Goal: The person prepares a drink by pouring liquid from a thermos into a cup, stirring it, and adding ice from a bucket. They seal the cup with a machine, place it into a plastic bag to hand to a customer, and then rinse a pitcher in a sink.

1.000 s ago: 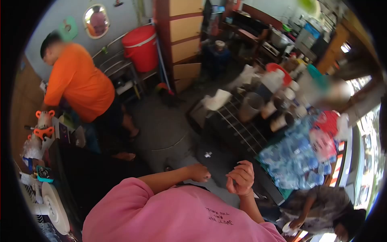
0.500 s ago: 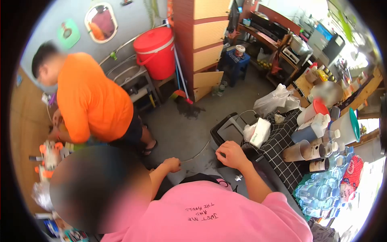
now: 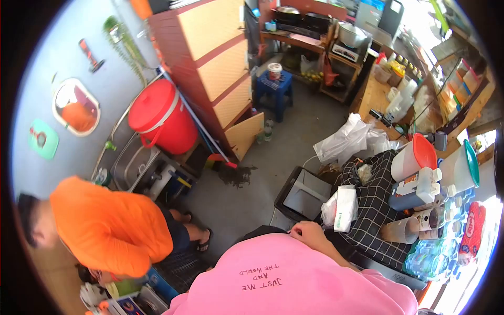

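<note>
Head view: right hand [image 3: 310, 234] curled by pink printed shirt [image 3: 299, 281], can't tell grip; likely idle step; reaching white rectangular packet [image 3: 345, 210] calls for moving right; left hand unseen.

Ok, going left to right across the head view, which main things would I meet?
Oval white-framed mirror, large red lidded bucket, small white tub with a reddish label, the person's bare right hand, white rectangular packet, whitish plastic tub with a red lid, whitish plastic tub with a teal-green lid.
</note>
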`<state>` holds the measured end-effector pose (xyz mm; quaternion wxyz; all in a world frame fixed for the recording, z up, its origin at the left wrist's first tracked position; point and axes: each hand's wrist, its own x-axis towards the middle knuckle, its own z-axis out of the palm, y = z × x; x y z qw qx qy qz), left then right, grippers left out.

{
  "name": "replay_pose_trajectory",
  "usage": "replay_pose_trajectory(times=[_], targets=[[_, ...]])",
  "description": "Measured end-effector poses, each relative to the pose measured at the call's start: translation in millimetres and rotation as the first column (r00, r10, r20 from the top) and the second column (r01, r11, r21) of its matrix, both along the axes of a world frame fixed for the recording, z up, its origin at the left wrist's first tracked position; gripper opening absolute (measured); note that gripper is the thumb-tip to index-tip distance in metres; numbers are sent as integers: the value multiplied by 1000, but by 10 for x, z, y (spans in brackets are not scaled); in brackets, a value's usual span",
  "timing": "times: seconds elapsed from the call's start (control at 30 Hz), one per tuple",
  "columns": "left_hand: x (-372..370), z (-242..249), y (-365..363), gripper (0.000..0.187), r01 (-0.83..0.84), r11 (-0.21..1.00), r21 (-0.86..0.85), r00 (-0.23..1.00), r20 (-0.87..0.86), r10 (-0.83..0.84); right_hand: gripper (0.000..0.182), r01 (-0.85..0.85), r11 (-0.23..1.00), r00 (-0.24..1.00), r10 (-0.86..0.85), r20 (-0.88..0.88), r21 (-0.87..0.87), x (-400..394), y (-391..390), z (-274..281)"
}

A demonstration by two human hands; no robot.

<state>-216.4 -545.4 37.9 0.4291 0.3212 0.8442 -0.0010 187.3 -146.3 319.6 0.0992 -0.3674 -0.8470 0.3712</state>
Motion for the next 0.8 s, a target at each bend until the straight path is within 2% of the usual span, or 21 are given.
replay_pose_trajectory(times=[0.1, 0.17, 0.27, 0.33, 0.43, 0.47, 0.53, 0.57, 0.63, 0.7, 0.77, 0.8], targets=[[-568, 357, 401, 37, -79, 996, -28, 997, -10, 79, 24, 25, 999, 998, -26, 62, 25, -369, 255, 45], [-999, 521, 829, 36, -109, 994, 0, 994, -24, 109, 30, 33, 999, 996, -30, 90, -30, -592, 420, 60], [-1584, 577, 1511, 36, -31, 999, 38, 999, -27, 32, 34, 34, 994, 994, -23, 105, -108, -1073, 818, -116], [-1968, 594, 1980, 35, 52, 997, 60, 998, -28, -50, 38, 20, 988, 942, 32, 335, -151, -1364, 1009, -243], [-2430, 689, 2814, 35, 211, 972, 100, 977, -26, -210, 43, 47, 988, 866, 32, 499, -145, -1872, 1317, -306], [-2563, 738, 3044, 34, 266, 957, 111, 964, -28, -265, 43, 60, 988, 866, 20, 500, -142, -2021, 1423, -276], [-2860, 871, 3567, 34, 370, 922, 113, 929, -69, -364, 43, 54, 980, 939, 15, 344, -190, -2299, 1620, -209], [-3023, 951, 3825, 34, 413, 903, 114, 910, -94, -405, 43, 72, 978, 940, -1, 342, -195, -2407, 1710, -166], [-3438, 992, 4271, 33, 426, 891, 157, 904, -124, -410, 45, 122, 973, 978, -84, 192, -197, -2558, 1863, -66], [-3617, 1065, 4727, 33, 440, 874, 205, 897, -152, -416, 45, 169, 968, 975, -137, 177, -186, -2601, 1963, -41], [-3566, 1292, 5141, 31, 308, 931, 196, 951, -57, -303, 44, 245, 957, 951, -206, 232, -154, -2533, 2068, -173], [-3667, 965, 5281, 33, 377, 896, 234, 926, -101, -363, 44, 285, 947, 931, -236, 279, -148, -2493, 2123, -230]])
